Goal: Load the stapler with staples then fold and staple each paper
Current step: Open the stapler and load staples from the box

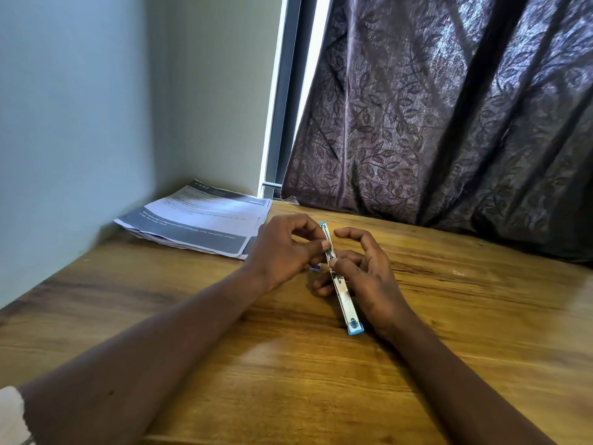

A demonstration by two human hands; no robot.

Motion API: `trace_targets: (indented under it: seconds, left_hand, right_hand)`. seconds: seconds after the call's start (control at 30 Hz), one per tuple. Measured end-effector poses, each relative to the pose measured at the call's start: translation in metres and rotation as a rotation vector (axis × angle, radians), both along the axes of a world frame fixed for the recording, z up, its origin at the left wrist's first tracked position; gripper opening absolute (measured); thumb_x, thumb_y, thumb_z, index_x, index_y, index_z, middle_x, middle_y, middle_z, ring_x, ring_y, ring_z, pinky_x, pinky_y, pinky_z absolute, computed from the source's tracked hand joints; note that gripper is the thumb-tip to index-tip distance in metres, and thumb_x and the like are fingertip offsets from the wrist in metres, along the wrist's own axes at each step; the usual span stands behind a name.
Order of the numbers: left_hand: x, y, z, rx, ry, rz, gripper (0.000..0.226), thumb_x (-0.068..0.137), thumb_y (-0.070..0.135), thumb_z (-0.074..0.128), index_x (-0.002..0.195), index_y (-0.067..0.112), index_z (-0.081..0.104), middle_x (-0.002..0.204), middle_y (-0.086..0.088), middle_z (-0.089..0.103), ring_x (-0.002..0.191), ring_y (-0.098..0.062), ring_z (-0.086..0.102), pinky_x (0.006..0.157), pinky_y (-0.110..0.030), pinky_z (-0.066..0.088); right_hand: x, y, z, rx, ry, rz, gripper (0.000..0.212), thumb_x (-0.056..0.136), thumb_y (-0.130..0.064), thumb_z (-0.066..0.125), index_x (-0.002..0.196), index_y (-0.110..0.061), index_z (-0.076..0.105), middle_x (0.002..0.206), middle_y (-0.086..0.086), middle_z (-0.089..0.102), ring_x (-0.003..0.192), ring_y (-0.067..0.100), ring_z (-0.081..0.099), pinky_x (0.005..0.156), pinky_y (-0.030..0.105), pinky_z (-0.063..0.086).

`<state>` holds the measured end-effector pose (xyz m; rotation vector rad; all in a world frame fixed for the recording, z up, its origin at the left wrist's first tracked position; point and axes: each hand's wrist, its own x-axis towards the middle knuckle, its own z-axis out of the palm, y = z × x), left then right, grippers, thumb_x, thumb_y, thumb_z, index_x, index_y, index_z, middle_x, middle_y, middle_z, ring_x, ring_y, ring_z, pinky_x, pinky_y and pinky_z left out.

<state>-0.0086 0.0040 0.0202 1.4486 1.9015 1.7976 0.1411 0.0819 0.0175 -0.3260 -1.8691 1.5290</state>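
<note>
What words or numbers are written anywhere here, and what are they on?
"1342", or close to it: dark band at the far end of the top paper, blurred, so unsure.
Other printed lines on that paper: too blurred to read.
Stapler: no writing visible.

Left hand [284, 248] apparently pinching; right hand [362, 274] loosely curled, gripping

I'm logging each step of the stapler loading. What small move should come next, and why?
Probably press the staples down into the channel. The stapler lies opened flat on the table, steadied by the right hand, while the left hand pinches at its metal rail. The papers lie unfolded, untouched.
</note>
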Motion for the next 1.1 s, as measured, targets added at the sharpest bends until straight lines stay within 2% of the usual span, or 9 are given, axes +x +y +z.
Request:
trace_targets:
  seconds: [0.1,0.2,0.33,0.43,0.5,0.63,0.8,0.93,1.1]
  left_hand:
    - [-0.0001,-0.0008,0.0004,-0.015,0.033,0.016,0.005,0.086,0.014,0.081,0.086,0.016,0.076,0.081,0.004,0.076,0.063,-0.009,0.075,0.061,-0.023,0.060]
    - [0.0005,-0.0009,0.0018,-0.053,0.036,0.012,0.005,0.087,0.013,0.081,0.088,0.013,0.076,0.078,0.004,0.076,0.064,-0.007,0.074,0.063,-0.024,0.062]
    - [0.0003,0.0007,0.0054,-0.103,-0.265,-0.080,0.022,0.088,0.006,0.077,0.105,0.009,0.063,0.079,-0.012,0.076,0.060,-0.016,0.072,0.058,-0.030,0.060]
    - [0.0000,0.0007,0.0082,-0.100,-0.453,-0.126,0.035,0.088,0.003,0.075,0.114,0.013,0.055,0.079,-0.013,0.075,0.060,-0.016,0.070,0.055,-0.028,0.058]
    - [-0.0002,0.0011,0.0081,-0.082,-0.504,-0.126,0.037,0.089,0.002,0.074,0.117,0.014,0.054,0.078,-0.012,0.075,0.058,-0.016,0.069,0.055,-0.028,0.058]
    - [-0.0032,0.0050,0.0028,-0.038,-0.394,-0.070,0.030,0.090,0.008,0.075,0.114,0.017,0.061,0.078,-0.013,0.076,0.061,-0.019,0.071,0.056,-0.031,0.056]
    - [-0.0025,0.0046,0.0005,-0.013,-0.273,-0.053,0.020,0.093,0.010,0.072,0.111,0.017,0.065,0.075,-0.010,0.077,0.061,-0.019,0.073,0.055,-0.027,0.057]
    - [-0.0004,0.0057,0.0006,0.000,-0.285,-0.009,0.017,0.094,0.012,0.070,0.111,0.015,0.065,0.073,-0.009,0.076,0.056,-0.017,0.072,0.051,-0.026,0.055]
    - [-0.0010,0.0068,0.0012,0.043,-0.344,0.060,0.011,0.095,0.016,0.068,0.106,0.015,0.068,0.066,-0.004,0.074,0.053,-0.017,0.071,0.048,-0.027,0.052]
  right_hand:
    - [-0.0011,0.0008,-0.0008,0.000,-0.016,-0.009,0.040,0.095,0.009,0.051,0.129,-0.013,0.048,0.096,0.030,0.070,0.069,0.044,0.069,0.063,0.042,0.061]
    - [-0.0017,0.0012,-0.0010,0.001,-0.026,-0.013,0.041,0.095,0.008,0.052,0.130,-0.013,0.047,0.095,0.026,0.071,0.068,0.043,0.069,0.063,0.044,0.061]
    - [-0.0016,-0.0008,-0.0005,0.025,-0.041,0.004,0.041,0.095,0.008,0.053,0.130,-0.014,0.047,0.098,0.027,0.071,0.064,0.036,0.069,0.063,0.044,0.061]
    - [-0.0018,-0.0014,-0.0012,0.053,-0.054,0.002,0.042,0.095,0.006,0.055,0.130,-0.016,0.046,0.099,0.022,0.073,0.067,0.038,0.071,0.066,0.048,0.061]
    - [-0.0018,-0.0017,-0.0015,0.064,-0.046,0.008,0.042,0.095,0.007,0.054,0.130,-0.016,0.047,0.096,0.020,0.073,0.068,0.039,0.071,0.068,0.050,0.061]
    - [-0.0008,-0.0034,0.0003,0.080,-0.035,0.023,0.038,0.096,0.008,0.052,0.128,-0.012,0.048,0.094,0.020,0.073,0.069,0.037,0.070,0.067,0.048,0.061]
    - [-0.0007,-0.0029,0.0008,0.063,-0.047,0.026,0.038,0.096,0.006,0.053,0.128,-0.013,0.048,0.096,0.022,0.073,0.070,0.039,0.071,0.066,0.045,0.062]
    - [-0.0017,-0.0036,0.0001,0.080,-0.047,0.028,0.039,0.096,0.006,0.053,0.128,-0.014,0.047,0.101,0.021,0.073,0.068,0.038,0.071,0.066,0.047,0.062]
    - [-0.0028,-0.0076,0.0008,0.062,-0.026,0.052,0.039,0.097,0.008,0.052,0.130,-0.010,0.045,0.103,0.022,0.073,0.065,0.040,0.068,0.062,0.042,0.061]
